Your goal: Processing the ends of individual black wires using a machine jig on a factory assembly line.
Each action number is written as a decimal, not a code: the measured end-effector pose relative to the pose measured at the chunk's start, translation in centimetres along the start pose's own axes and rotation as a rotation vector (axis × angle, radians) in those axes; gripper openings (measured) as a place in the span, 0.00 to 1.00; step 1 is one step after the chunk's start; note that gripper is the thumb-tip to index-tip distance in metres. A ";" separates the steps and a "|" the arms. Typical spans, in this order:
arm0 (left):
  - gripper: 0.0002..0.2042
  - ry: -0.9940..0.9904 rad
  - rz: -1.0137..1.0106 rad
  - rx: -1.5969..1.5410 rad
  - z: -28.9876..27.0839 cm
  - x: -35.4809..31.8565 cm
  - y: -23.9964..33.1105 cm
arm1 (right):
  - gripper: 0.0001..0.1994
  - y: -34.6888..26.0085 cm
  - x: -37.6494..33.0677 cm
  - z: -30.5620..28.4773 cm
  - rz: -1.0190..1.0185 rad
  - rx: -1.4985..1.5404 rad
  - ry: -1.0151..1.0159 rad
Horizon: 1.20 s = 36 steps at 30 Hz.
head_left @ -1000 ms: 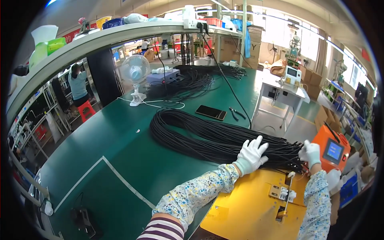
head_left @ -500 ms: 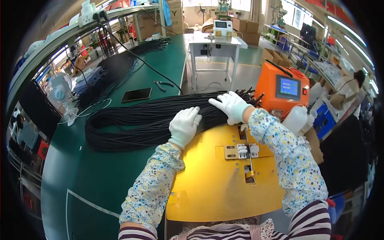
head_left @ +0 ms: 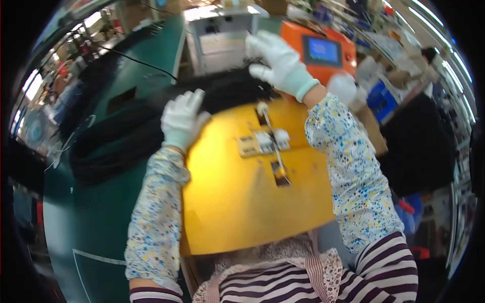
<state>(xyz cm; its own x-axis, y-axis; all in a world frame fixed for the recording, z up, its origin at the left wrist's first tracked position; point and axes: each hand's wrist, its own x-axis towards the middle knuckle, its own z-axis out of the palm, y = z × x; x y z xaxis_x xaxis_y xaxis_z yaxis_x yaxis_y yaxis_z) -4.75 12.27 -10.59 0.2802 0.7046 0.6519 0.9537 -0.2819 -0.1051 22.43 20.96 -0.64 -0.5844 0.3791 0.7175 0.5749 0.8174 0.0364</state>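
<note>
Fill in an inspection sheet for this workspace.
Surface: green table; yellow board beside it.
Job's things: black cable bundle lying beyond the board; orange machine, screen lit.
Clutter: dark flat object on the table, blurred; white bottle by the machine.
Hands: left hand gloved, open, by the bundle, contact unclear; right hand gloved, open, near the machine.
Cables: black cord beyond the bundle.
Surroundings: blue bin at right.
</note>
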 end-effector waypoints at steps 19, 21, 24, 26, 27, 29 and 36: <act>0.30 -0.071 -0.427 0.503 -0.3 -1.0 5.2 | 0.13 -3.4 -16.0 -2.7 0.090 -0.151 0.684; 0.30 -0.027 -0.426 0.483 -0.3 -1.2 4.5 | 0.13 -3.6 -15.2 -2.6 0.083 -0.133 0.703; 0.30 0.047 -0.435 0.424 -0.3 -1.2 4.4 | 0.14 -2.4 -13.6 -1.6 -0.080 -0.280 0.843; 0.29 0.058 -0.440 0.399 0.2 -1.1 4.8 | 0.15 -1.7 -13.8 -1.5 -0.162 -0.361 0.908; 0.28 0.063 -0.442 0.384 0.5 -1.0 5.0 | 0.15 -1.5 -14.5 -1.5 -0.057 -0.278 0.838; 0.28 0.084 -0.425 0.388 -0.2 0.0 3.1 | 0.14 -2.7 -13.1 -1.8 0.149 -0.094 0.718; 0.27 0.140 -0.267 0.255 -0.6 -1.4 2.9 | 0.15 -4.2 -12.9 -1.5 0.199 -0.102 0.669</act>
<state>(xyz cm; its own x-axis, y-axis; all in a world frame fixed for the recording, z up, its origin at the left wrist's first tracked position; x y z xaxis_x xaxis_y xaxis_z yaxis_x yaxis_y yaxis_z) -2.45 10.09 -11.40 0.0174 0.6309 0.7757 0.9925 0.0829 -0.0897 28.44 11.98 -8.99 -0.0035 0.1425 0.9898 0.7043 0.7030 -0.0987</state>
